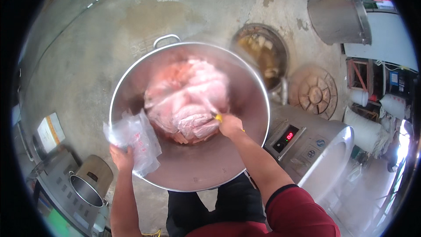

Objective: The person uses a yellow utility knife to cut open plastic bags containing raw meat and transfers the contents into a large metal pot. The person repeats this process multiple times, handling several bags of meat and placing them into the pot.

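A large stainless steel pot (210,168) with a loop handle stands before me. Inside it sits a big mass of pale pink raw meat (194,121), its far part blurred and more orange. At the pot's left rim my left hand (122,157) grips a clear plastic bag (141,141) that bears red printing and overhangs the inside. My right hand (230,125) reaches over the right side and holds a yellow-handled tool (218,117), possibly a knife. Its short pale front part is blurred and points at the meat; whether it touches is unclear.
Beyond the pot at right, a round floor pit (260,52) holds murky brown matter, beside a round patterned cover (315,94). A steel machine with a lit red display (289,136) stands close right. A smaller steel pot (92,181) lies lower left; a large steel drum (338,16) is upper right.
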`<state>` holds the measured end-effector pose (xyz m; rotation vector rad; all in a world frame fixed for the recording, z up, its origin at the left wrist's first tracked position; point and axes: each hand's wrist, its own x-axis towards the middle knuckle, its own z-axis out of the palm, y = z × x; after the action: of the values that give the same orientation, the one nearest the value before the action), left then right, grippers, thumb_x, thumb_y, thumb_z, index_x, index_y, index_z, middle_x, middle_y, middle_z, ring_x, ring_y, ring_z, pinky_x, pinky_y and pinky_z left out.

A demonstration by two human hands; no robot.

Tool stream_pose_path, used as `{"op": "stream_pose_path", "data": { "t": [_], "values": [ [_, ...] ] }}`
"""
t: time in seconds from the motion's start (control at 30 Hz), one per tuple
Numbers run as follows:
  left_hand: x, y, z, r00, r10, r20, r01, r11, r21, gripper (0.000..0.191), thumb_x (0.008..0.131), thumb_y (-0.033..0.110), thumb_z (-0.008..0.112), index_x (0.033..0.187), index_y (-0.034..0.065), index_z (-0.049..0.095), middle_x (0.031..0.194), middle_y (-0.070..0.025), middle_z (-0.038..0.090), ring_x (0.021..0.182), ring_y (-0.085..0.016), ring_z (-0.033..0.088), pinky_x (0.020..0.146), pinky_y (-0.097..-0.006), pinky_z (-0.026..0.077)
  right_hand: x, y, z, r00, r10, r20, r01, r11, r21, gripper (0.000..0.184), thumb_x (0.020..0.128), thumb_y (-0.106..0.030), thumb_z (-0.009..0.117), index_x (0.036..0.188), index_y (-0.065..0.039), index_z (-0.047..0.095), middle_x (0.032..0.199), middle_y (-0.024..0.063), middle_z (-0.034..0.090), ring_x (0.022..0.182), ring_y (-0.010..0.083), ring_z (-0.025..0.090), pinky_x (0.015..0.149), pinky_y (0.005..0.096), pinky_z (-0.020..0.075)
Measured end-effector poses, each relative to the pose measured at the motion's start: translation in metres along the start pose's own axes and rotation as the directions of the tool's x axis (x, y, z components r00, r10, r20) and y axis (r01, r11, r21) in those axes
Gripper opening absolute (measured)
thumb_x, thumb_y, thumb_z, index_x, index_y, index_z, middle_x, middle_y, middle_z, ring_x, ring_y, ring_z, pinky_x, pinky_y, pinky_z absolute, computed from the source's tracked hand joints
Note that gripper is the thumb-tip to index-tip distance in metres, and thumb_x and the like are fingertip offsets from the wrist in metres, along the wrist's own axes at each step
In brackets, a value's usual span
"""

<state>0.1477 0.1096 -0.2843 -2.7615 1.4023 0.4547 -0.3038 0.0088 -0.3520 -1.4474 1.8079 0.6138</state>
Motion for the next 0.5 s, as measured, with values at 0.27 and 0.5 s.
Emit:
{"op": "stream_pose_path", "data": {
  "t": [0.27, 0.5],
  "values": [
    [-0.116, 0.053, -0.010, 0.966, 0.238, 0.104, -0.142, 0.819, -0.555, 0.076, 0.093, 0.030, 0.067, 0.148, -0.0084, 0.031, 0.153, -0.0257, 0.035, 0.139, -0.043, 0.039, 0.117, -0.0501, 0.029, -0.212, -0.028, -0.123, 1.000, 0.006, -0.024, 0.017, 0.540, 0.842, 0.019, 0.088, -0.018, 0.073, 0.096, -0.002, 0.065, 0.074, 0.0052, 0.064, 0.067, 0.0171, 0.063, 0.063, 0.0322, 0.0515],
    [-0.126, 0.106, -0.078, 0.293, 0.414, 0.862, 0.891, 0.207, -0.403, 0.046, 0.100, 0.047, 0.060, 0.129, 0.0116, 0.056, 0.116, -0.0080, 0.063, 0.105, -0.023, 0.059, 0.087, -0.0416, 0.051, -0.361, -0.032, -0.141, 0.994, 0.004, -0.114, 0.112, -0.188, 0.976, 0.014, 0.089, -0.016, 0.074, 0.092, -0.008, 0.062, 0.071, -0.0005, 0.062, 0.052, 0.0091, 0.053, 0.049, 0.0235, 0.0425]
  ]
}}
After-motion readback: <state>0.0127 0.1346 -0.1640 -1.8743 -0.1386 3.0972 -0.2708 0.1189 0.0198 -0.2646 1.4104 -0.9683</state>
